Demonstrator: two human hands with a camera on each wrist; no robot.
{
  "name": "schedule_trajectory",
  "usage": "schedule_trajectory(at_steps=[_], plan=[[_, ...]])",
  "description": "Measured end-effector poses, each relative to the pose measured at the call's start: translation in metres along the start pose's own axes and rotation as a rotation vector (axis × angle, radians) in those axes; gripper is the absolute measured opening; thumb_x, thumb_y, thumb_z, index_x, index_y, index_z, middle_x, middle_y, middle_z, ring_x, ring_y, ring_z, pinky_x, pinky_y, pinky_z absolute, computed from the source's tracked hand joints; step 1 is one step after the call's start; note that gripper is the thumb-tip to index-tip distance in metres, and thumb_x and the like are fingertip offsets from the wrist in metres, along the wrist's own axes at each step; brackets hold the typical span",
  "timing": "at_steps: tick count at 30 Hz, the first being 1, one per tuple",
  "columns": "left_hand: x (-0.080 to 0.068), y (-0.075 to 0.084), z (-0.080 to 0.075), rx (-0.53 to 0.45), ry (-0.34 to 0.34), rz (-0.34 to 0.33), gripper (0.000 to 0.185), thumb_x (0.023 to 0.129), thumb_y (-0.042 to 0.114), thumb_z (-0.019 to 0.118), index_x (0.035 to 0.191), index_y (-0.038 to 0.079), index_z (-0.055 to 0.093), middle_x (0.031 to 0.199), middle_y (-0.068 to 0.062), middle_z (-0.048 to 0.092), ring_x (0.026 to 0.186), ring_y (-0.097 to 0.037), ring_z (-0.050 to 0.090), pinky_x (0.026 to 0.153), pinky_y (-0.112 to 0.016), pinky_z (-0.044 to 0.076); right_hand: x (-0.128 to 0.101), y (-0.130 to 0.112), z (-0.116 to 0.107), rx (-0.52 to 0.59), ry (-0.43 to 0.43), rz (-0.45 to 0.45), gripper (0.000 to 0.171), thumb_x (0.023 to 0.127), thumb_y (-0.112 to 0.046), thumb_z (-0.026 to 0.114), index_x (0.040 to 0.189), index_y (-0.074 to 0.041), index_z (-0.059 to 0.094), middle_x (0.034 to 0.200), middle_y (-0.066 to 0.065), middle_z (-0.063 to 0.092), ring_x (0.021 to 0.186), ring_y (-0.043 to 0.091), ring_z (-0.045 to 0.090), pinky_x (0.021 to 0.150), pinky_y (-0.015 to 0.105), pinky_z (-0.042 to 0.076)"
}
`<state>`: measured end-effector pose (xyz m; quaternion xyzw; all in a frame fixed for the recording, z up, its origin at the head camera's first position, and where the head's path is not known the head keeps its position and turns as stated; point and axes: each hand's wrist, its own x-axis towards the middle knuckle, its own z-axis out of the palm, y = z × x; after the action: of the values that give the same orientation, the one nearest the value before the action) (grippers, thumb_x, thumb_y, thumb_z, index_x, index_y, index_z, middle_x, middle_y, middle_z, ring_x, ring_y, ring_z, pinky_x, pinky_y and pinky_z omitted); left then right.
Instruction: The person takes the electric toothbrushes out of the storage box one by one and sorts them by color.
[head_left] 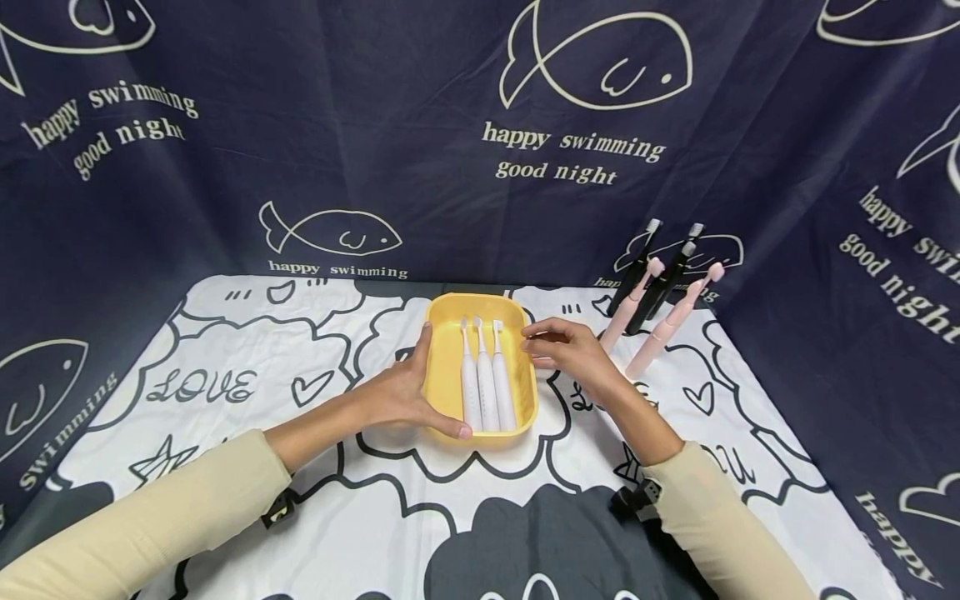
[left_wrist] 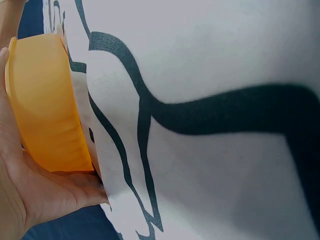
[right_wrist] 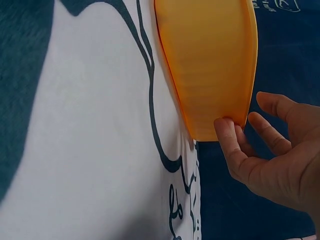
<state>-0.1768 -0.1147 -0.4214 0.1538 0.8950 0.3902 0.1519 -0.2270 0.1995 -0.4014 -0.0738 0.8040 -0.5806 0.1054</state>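
A yellow tray (head_left: 444, 367) sits on the patterned cloth, with three white electric toothbrushes (head_left: 486, 379) side by side inside it, heads pointing away. My left hand (head_left: 401, 392) holds the tray at its near left corner: the thumb lies over the near rim and the fingers reach along the left wall. In the left wrist view the palm wraps the yellow wall (left_wrist: 47, 105). At the right rim is my right hand (head_left: 573, 354), its fingers loosely bent and spread. One fingertip (right_wrist: 225, 125) meets the tray's outer wall in the right wrist view, while other fingers stand off the rim.
Two pink electric toothbrushes (head_left: 663, 333) stand upright beyond my right hand, with several black ones (head_left: 660, 287) behind them. A dark blue curtain (head_left: 450, 150) with fish drawings rises behind and beside the cloth-covered table (head_left: 247, 450).
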Motion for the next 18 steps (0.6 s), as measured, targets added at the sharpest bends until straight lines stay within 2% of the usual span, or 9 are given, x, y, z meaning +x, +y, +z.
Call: schedule_trajectory(at_steps=[5, 10, 13, 18], plan=[[0.001, 0.0, 0.0, -0.008, 0.0, -0.001, 0.182, 0.061, 0.07, 0.106, 0.179, 0.017, -0.022, 0.18, -0.027, 0.038, 0.161, -0.038, 0.049, 0.132, -0.058, 0.042, 0.003, 0.0, 0.003, -0.045, -0.001, 0.003, 0.038, 0.105, -0.019, 0.079, 0.138, -0.001, 0.075, 0.137, 0.017, 0.075, 0.113, 0.012, 0.074, 0.099, 0.032, 0.066], [0.001, -0.001, 0.001, -0.001, -0.004, -0.009, 0.182, 0.061, 0.071, 0.105, 0.179, 0.018, -0.023, 0.18, -0.028, 0.037, 0.162, -0.039, 0.048, 0.132, -0.059, 0.041, 0.006, 0.001, 0.009, -0.092, 0.0, 0.003, 0.039, 0.104, -0.021, 0.08, 0.138, -0.002, 0.076, 0.139, 0.018, 0.073, 0.12, 0.021, 0.072, 0.105, 0.041, 0.064], [0.001, -0.001, 0.001, 0.005, -0.006, -0.012, 0.182, 0.061, 0.071, 0.105, 0.179, 0.018, -0.023, 0.18, -0.028, 0.037, 0.162, -0.039, 0.048, 0.132, -0.059, 0.042, 0.007, 0.0, 0.014, -0.127, 0.007, 0.017, 0.042, 0.102, -0.023, 0.08, 0.139, -0.005, 0.076, 0.145, 0.017, 0.071, 0.127, 0.025, 0.069, 0.107, 0.045, 0.06], [0.001, 0.001, 0.001, 0.001, -0.009, -0.011, 0.182, 0.061, 0.071, 0.105, 0.179, 0.018, -0.023, 0.181, -0.028, 0.036, 0.162, -0.039, 0.047, 0.132, -0.059, 0.042, 0.01, 0.001, 0.021, -0.164, 0.007, 0.021, 0.045, 0.101, -0.026, 0.082, 0.141, -0.007, 0.077, 0.156, 0.016, 0.068, 0.132, 0.03, 0.066, 0.106, 0.043, 0.057]])
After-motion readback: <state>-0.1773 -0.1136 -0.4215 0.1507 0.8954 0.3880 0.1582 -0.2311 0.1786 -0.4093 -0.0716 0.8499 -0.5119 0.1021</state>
